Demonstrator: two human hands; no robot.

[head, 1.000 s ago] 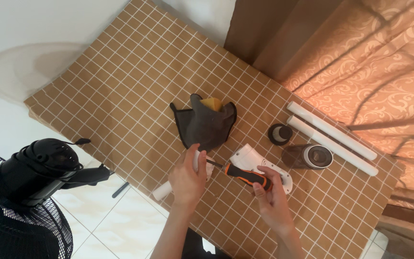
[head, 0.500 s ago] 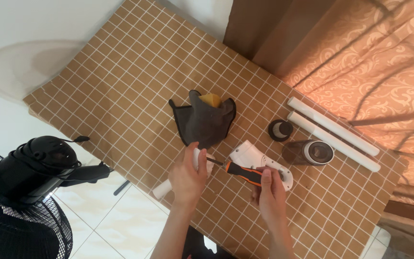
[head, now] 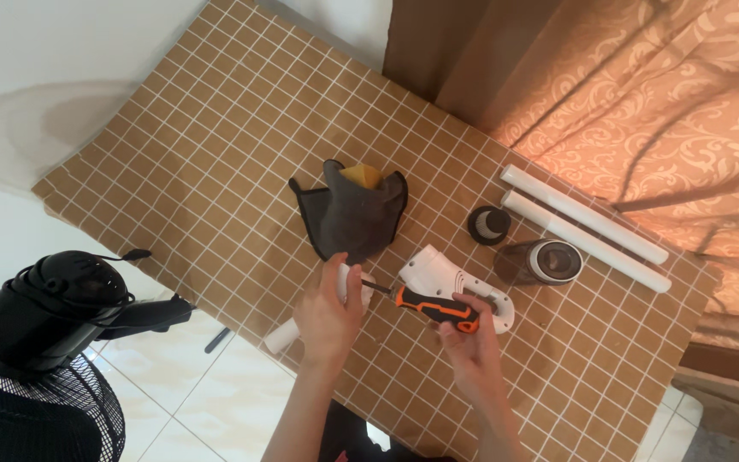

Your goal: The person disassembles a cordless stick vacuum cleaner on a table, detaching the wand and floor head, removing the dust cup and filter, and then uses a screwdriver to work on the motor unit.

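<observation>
since the earlier frames almost nothing moved: both hands stayed low over the mat, and my view drifted a little so everything sat slightly lower in frame. my left hand (head: 328,312) was closed around a white tube (head: 311,313), holding it angled, its lower end poking out below-left of the hand over the mat's edge. my right hand (head: 468,342) was wrapped around the orange-and-black screwdriver (head: 434,308), whose shaft ran up-left from the right hand, the tip reaching the tube just beside my left fingers. i couldn't tell whether the tip was seated in a screw, too small to see.

risk as i judged it: the tip could slip off the rounded tube and jab the left fingers, since they sat right next to the contact point. the tube could also twist in the grip if the push came off-axis.

a white vacuum body (head: 451,287) lay directly above the right hand, partly behind the screwdriver. a dark grey cloth (head: 352,218) with a yellow piece (head: 361,176) sat above the left hand. up-right of the right hand were a clear dust cup (head: 540,262), a small black filter (head: 488,224) and two long white tubes (head: 588,229). all on a brown grid mat (head: 173,171). a black fan (head: 36,342) stood well left of the left hand.
</observation>
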